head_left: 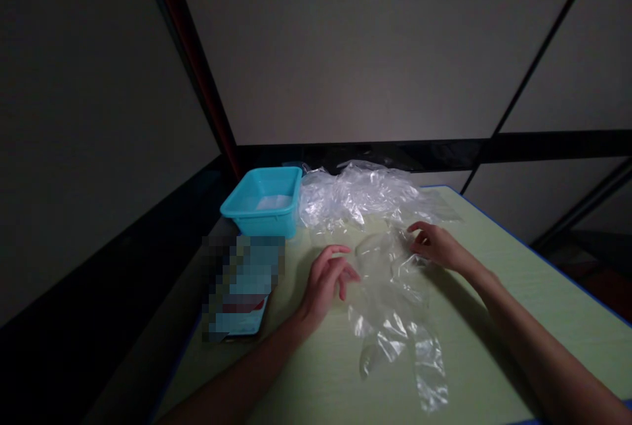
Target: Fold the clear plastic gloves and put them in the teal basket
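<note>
A clear plastic bag [390,300] lies on the table in front of me, crinkled, with two strap-like ends toward me. My left hand [330,277] is at the bag's left side, fingers curved and apart, holding nothing; its fingertips are close to the film, and I cannot tell if they touch it. At the bag's upper right, my right hand [434,245] has its fingers bent together on the film's edge. The grip itself is partly hidden.
A heap of clear plastic bags [365,191] lies at the table's back. Left of it stands a turquoise basin [264,221] with something whitish inside. A flat, partly pixelated object [244,287] lies nearer on the left. The pale green table [498,274] has a blue edge.
</note>
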Available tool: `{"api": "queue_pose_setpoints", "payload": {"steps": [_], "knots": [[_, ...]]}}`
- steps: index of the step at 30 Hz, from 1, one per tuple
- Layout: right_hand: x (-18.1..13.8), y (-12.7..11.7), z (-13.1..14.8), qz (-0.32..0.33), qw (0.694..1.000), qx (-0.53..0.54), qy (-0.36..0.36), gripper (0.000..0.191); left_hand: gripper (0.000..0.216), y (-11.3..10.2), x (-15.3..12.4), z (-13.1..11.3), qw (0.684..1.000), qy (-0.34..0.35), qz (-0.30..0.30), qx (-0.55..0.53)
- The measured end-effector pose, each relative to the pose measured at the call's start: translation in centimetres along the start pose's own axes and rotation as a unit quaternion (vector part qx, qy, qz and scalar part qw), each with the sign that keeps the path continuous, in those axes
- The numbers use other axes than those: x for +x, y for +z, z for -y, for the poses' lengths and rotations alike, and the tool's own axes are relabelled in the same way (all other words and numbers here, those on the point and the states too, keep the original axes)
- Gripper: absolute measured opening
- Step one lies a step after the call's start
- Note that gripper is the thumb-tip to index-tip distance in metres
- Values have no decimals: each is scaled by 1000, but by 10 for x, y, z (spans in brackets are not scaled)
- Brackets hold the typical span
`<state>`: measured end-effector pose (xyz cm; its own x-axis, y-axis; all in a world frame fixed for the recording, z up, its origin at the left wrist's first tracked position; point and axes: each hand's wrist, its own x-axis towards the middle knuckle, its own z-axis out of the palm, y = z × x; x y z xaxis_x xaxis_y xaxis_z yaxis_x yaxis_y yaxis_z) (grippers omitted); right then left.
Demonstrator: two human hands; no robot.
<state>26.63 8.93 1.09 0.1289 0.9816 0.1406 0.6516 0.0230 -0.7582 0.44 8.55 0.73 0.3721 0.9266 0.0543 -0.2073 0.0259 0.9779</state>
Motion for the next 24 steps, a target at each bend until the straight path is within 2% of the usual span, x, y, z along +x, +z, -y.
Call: {"api": "queue_pose_setpoints", "payload": {"steps": [2,4,7,9,11,16,20,24], "knots": [[-3,-5,4,-42,998,-41,-17,25,23,-1,2,2,999,13,-33,18],[-6,-7,13,-88,992,-77,-49,23,19,0,1,2,999,12,-36,35],[-14,-1,30,-116,972,-131,-156,16,17,6,-3,1,998,-1,-13,56],[-19,9,40,-65,962,-145,-224,20,18,9,-8,0,998,-3,-6,69],[-24,20,45,17,953,-152,-261,28,15,10,-11,-2,996,9,-21,82],[-29,37,39,210,906,-186,-318,56,7,-2,-2,-1,981,75,-135,114],[-26,36,37,258,887,-189,-334,62,10,-10,10,6,966,108,-177,154],[-28,36,41,286,873,-173,-354,65,16,-9,10,13,956,125,-170,206]]}}
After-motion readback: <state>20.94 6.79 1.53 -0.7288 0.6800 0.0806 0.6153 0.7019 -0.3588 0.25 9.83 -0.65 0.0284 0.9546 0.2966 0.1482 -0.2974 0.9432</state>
